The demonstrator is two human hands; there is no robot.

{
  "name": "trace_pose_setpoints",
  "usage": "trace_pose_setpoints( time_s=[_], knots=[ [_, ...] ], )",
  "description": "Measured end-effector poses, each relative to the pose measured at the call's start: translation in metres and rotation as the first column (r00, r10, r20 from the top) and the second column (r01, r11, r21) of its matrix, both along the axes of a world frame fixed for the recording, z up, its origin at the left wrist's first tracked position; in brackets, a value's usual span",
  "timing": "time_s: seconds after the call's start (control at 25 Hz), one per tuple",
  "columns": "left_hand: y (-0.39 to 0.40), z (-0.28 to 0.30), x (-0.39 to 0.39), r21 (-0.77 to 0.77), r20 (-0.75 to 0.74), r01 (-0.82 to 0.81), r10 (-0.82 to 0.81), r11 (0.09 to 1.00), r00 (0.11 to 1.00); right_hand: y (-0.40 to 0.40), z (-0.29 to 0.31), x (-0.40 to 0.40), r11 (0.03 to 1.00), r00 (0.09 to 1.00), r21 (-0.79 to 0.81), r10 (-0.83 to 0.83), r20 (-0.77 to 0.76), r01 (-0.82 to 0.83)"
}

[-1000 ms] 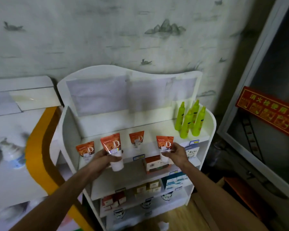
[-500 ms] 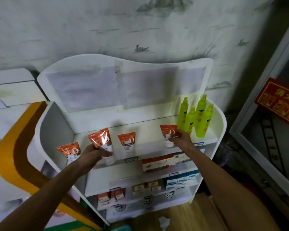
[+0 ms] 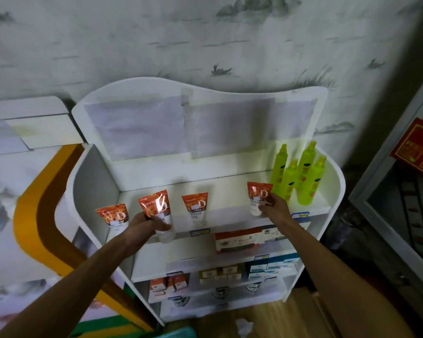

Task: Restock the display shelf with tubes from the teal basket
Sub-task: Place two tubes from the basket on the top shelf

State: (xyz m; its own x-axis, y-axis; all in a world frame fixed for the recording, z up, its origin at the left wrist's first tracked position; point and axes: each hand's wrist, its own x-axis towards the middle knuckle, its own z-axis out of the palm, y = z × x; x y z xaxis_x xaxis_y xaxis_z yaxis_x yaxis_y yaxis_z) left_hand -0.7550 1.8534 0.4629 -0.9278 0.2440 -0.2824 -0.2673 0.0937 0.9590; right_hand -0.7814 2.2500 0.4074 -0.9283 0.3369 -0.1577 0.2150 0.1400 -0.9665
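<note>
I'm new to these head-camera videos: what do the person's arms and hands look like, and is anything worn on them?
Both arms are bare from where they enter the picture to the fingertips: no sleeves show. The left hand and right hand wear no gloves, and no watch, bracelet or ring can be made out, though the picture is too soft to rule out a thin ring.

The white, wave-topped display shelf (image 3: 332, 191) looks smooth painted board with a matt finish, and pale glossy sheets (image 3: 181, 128) lie flat on its back panel. The orange-and-white squeeze tubes (image 3: 197, 208) along its top front edge are shiny plastic catching glare. At its right corner, the lime-green spray bottles (image 3: 300, 176) look like smooth glossy plastic.
</note>
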Motion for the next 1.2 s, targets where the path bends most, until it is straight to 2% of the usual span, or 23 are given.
trace_pose_setpoints(
  time_s=[0.36, 0.56, 0.72, 0.88, 0.92, 0.96, 1.04, 1.12, 1.2],
  knots=[
    [-0.006, -0.020, 0.004, -0.038, 0.023, 0.004, -0.003, 0.999, 1.000, -0.023, -0.002, -0.006, 0.998, 0.998, 0.038, 0.056, 0.036, -0.057],
    [-0.019, -0.027, 0.005, -0.049, 0.017, 0.018, -0.017, 0.999, 1.000, -0.032, -0.003, -0.014, 0.999, 0.997, 0.030, 0.012, 0.081, -0.015],
    [-0.025, -0.026, 0.004, -0.029, 0.012, 0.020, -0.019, 0.999, 1.000, -0.045, -0.017, -0.002, 0.995, 0.992, 0.023, -0.097, 0.086, 0.096],
    [-0.026, -0.025, 0.006, -0.011, 0.007, 0.002, -0.002, 1.000, 1.000, -0.073, -0.017, 0.049, 0.964, 0.970, 0.113, -0.243, 0.025, 0.239],
    [-0.027, -0.025, 0.007, -0.002, 0.008, -0.012, 0.012, 1.000, 1.000, -0.084, -0.018, 0.062, 0.961, 0.972, 0.154, -0.236, 0.014, 0.231],
    [-0.029, -0.026, 0.009, 0.005, 0.010, -0.026, 0.026, 1.000, 1.000, -0.096, -0.020, 0.073, 0.965, 0.981, 0.182, -0.192, 0.006, 0.188],
    [-0.031, -0.028, 0.012, 0.029, 0.029, -0.047, 0.046, 0.998, 0.999, -0.124, -0.024, 0.088, 0.987, 0.999, 0.160, -0.005, 0.042, -0.002],
    [-0.030, -0.031, 0.016, 0.051, 0.061, -0.066, 0.063, 0.997, 0.996, -0.155, -0.024, 0.095, 0.964, 0.969, 0.116, 0.230, 0.093, -0.240],
    [-0.030, -0.032, 0.019, 0.064, 0.086, -0.082, 0.076, 0.995, 0.993, -0.190, -0.015, 0.095, 0.910, 0.917, 0.120, 0.390, 0.078, -0.397]
  ],
)
